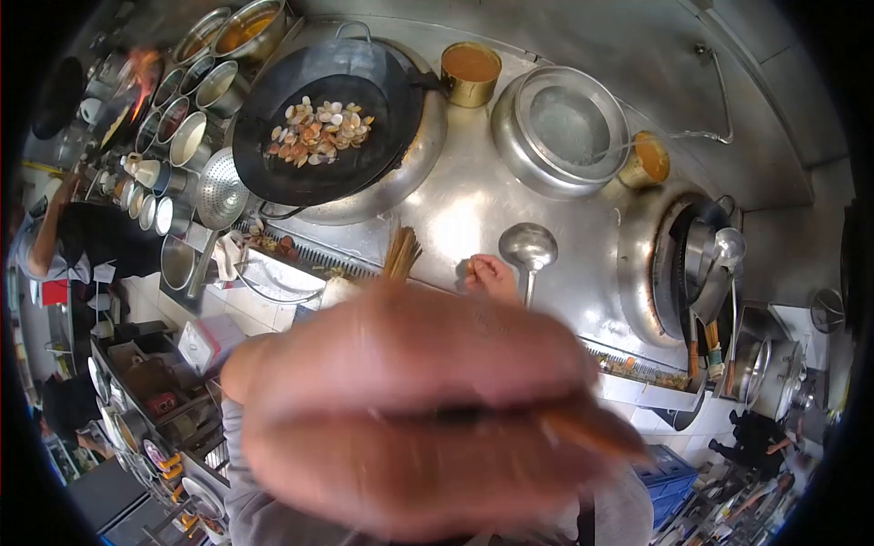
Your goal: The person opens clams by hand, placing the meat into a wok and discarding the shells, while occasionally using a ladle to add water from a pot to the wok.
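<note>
My left hand fills the lower middle of the view, very close to the camera and smeared by motion. Its fingers point right, and I cannot make out whether they hold anything. Beyond it, my right hand hovers over or rests on the steel worktop with fingers curled together; anything between them is too small to name. Just right of that hand is a steel ladle, bowl away from me, its lower handle hidden. A bamboo wok brush stands partly behind my left hand. Clams lie in a black wok at upper left.
Two tins of orange-brown contents flank a steel pot with a strainer. Another wok with a ladle sits at right. Seasoning containers and a perforated skimmer are left. A co-worker stands near a flaming pan.
</note>
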The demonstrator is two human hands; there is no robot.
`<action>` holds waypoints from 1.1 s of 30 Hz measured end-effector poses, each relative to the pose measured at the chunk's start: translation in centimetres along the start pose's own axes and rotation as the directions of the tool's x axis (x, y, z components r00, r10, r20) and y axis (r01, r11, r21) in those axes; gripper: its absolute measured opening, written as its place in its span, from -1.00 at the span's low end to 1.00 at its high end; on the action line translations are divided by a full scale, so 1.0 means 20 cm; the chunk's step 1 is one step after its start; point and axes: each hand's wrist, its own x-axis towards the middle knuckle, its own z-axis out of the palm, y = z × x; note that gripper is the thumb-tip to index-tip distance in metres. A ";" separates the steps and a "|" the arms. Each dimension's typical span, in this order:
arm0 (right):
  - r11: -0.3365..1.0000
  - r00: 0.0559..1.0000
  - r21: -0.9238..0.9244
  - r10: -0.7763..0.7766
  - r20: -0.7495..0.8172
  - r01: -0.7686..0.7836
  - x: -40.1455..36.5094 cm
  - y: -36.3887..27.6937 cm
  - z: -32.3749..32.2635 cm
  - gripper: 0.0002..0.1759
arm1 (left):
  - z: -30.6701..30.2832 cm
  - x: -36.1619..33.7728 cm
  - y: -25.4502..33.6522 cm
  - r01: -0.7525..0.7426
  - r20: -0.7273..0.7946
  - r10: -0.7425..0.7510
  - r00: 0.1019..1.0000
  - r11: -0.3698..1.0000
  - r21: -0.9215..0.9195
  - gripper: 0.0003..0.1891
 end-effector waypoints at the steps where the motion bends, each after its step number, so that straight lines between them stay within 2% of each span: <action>1: 0.986 0.986 -0.032 -0.163 0.026 0.164 0.03 0.00 -0.01 -0.72 | -0.03 -0.03 -0.03 0.096 0.006 -0.096 0.995 0.994 0.057 -0.85; 2: 0.945 0.946 -0.057 -0.320 0.055 0.323 0.05 -0.01 -0.01 -0.70 | -0.06 -0.07 -0.09 0.191 0.001 -0.192 0.981 0.975 0.111 -0.87; 3: 0.947 0.948 -0.050 -0.315 0.048 0.317 0.05 -0.08 0.01 -0.70 | -0.10 -0.14 -0.21 0.297 -0.014 -0.298 0.955 0.946 0.133 -0.89; 4: 0.967 0.989 0.232 -0.126 0.077 0.105 0.03 -0.23 0.04 -0.69 | -0.14 -0.26 -0.37 0.357 -0.028 -0.358 0.933 0.918 0.175 -0.91; 5: 0.868 0.986 0.482 0.047 0.159 -0.119 0.02 -0.36 0.06 -0.67 | -0.16 -0.37 -0.54 0.402 -0.006 -0.407 0.914 0.902 0.158 -0.90; 6: 0.834 0.977 0.538 0.005 0.214 -0.122 0.01 -0.43 0.07 -0.65 | -0.13 -0.53 -0.68 0.592 -0.062 -0.598 0.799 0.801 -0.092 -0.86; 8: 0.861 0.977 0.505 -0.052 0.205 -0.060 0.00 -0.51 0.10 -0.64 | -0.14 -0.88 -0.93 0.768 -0.019 -0.768 0.640 0.640 -0.025 -0.82; 9: 0.886 0.973 0.463 -0.106 0.207 -0.002 0.00 -0.53 0.11 -0.62 | -0.11 -0.94 -0.97 0.769 -0.008 -0.769 0.639 0.639 -0.027 -0.82; 11: 0.895 0.971 0.445 -0.096 0.217 -0.011 -0.01 -0.58 0.13 -0.59 | -0.03 -1.05 -1.01 0.791 -0.028 -0.790 0.612 0.611 0.041 -0.77; 12: 0.897 0.971 0.441 -0.095 0.221 -0.013 -0.02 -0.61 0.15 -0.58 | 0.00 -1.05 -1.03 0.718 -0.028 -0.720 0.694 0.689 0.097 -0.75; 13: 0.899 0.969 0.437 -0.093 0.229 -0.017 -0.03 -0.63 0.17 -0.56 | 0.02 -1.05 -1.03 0.724 -0.031 -0.725 0.688 0.683 0.095 -0.75; 15: 0.897 0.969 0.442 -0.093 0.229 -0.018 -0.06 -0.68 0.20 -0.53 | 0.07 -1.02 -1.00 0.804 -0.095 -0.800 0.593 0.579 0.138 -0.73; 17: 0.914 0.982 0.404 -0.113 0.152 0.043 -0.07 -0.70 0.20 -0.53 | 0.08 -1.00 -0.99 0.794 -0.109 -0.787 0.607 0.595 0.124 -0.65; 20: 0.947 0.981 0.310 -0.135 0.143 0.085 -0.09 -0.71 0.20 -0.54 | 0.08 -0.98 -0.98 0.747 -0.099 -0.742 0.663 0.646 0.156 -0.55; 22: 0.964 0.981 0.251 -0.132 0.145 0.093 -0.11 -0.73 0.19 -0.54 | 0.09 -0.97 -0.98 0.742 -0.105 -0.738 0.667 0.646 0.176 -0.55; 24: 0.982 0.968 0.066 -0.183 0.172 0.174 -0.12 -0.75 0.18 -0.54 | 0.09 -0.97 -1.00 0.735 -0.113 -0.729 0.675 0.650 0.195 -0.56; 26: 0.981 0.966 0.045 -0.192 0.173 0.187 -0.13 -0.76 0.17 -0.55 | 0.09 -0.98 -1.01 0.686 -0.082 -0.689 0.720 0.688 0.236 -0.57; 31: 0.967 0.957 -0.068 -0.231 0.177 0.246 -0.15 -0.78 0.19 -0.59 | 0.09 -1.01 -1.04 0.643 -0.071 -0.659 0.749 0.697 0.319 -0.58; 33: 0.910 0.916 -0.149 -0.359 0.181 0.386 -0.13 -0.74 0.19 -0.59 | 0.10 -1.01 -1.02 0.630 -0.096 -0.641 0.762 0.698 0.341 -0.58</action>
